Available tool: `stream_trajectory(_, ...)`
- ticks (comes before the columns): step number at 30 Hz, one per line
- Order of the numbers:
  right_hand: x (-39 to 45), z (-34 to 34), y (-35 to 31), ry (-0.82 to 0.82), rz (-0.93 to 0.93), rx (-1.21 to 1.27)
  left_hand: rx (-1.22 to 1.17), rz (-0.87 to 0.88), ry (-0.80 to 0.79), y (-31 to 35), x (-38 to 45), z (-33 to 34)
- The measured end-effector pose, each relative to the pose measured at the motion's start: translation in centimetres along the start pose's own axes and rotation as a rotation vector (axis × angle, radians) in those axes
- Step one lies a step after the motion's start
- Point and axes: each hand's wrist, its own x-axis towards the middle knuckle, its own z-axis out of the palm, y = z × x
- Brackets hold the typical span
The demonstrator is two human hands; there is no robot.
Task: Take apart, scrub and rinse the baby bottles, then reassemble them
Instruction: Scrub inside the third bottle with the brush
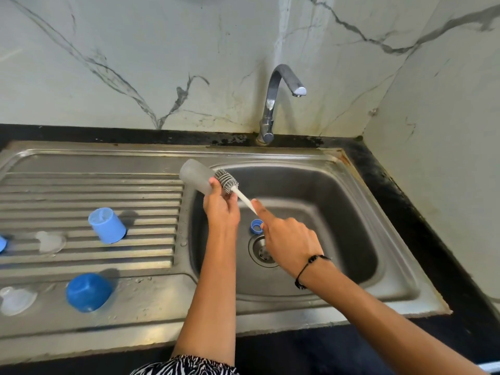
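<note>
My left hand (pixel 220 209) grips the bottle (pixel 195 177), my right hand (pixel 286 234) pinches the brush (pixel 226 180) handle; wet fingers could drop either onto the blue ring (pixel 255 226) below.

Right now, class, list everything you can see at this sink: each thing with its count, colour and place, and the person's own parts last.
bottle body: 1, frosted clear, held over the basin's left edge
bottle brush: 1, grey bristles, white handle, at the bottle's mouth
screw ring: 1, blue, on the basin floor near the drain
caps: 2, blue, on the drainboard; the second nearer the front
teats: 2, clear, left drainboard; the other at front left
sink: 1, steel, set in a black counter
tap: 1, chrome, behind the basin, no water running
bracelet: 1, black, right wrist
left hand: grip on the bottle
right hand: grip on the brush handle
</note>
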Motion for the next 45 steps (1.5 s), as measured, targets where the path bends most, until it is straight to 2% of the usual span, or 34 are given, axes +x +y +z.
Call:
stream_trajectory(4,1.5,0.3,0.4,0.008,0.052,0.065,0.060,-0.028,-0.028,-0.4,-0.4,-0.1)
stream_trajectory(9,3.2,0.0,0.6,-0.009,0.092,0.120,0.145,0.032,-0.067,-1.1,-0.7,-0.3)
stream_trajectory(16,-0.1,0.8,0.0,-0.026,-0.011,0.034,0.086,0.072,0.041,-0.1,0.4,-0.6)
stream_trajectory(19,0.6,1.3,-0.2,-0.033,0.024,0.050,0.083,0.060,0.042,-0.5,0.4,-1.0)
stream_trajectory(24,2.8,0.8,-0.2,-0.037,0.064,0.123,0.021,0.028,-0.069,-0.5,-0.1,-1.0)
stream_trajectory(30,2.5,-0.8,0.1,0.006,0.042,0.061,-0.032,-0.142,-0.208,0.1,-0.7,-0.5)
stream_trajectory(32,1.6,-0.9,0.1,0.029,0.027,0.022,0.093,-0.167,-0.157,0.2,-0.4,-0.7)
stream_trajectory(36,0.9,-0.2,0.0,-0.010,0.031,-0.024,0.265,-0.083,0.063,-0.1,0.1,-1.1)
stream_trajectory(40,0.7,0.2,0.3,0.002,0.038,-0.025,0.253,0.014,0.082,0.0,0.1,-1.0)
stream_trajectory(45,1.7,-0.3,0.3,0.024,0.050,-0.019,0.269,0.034,0.004,-0.6,-0.1,-1.3)
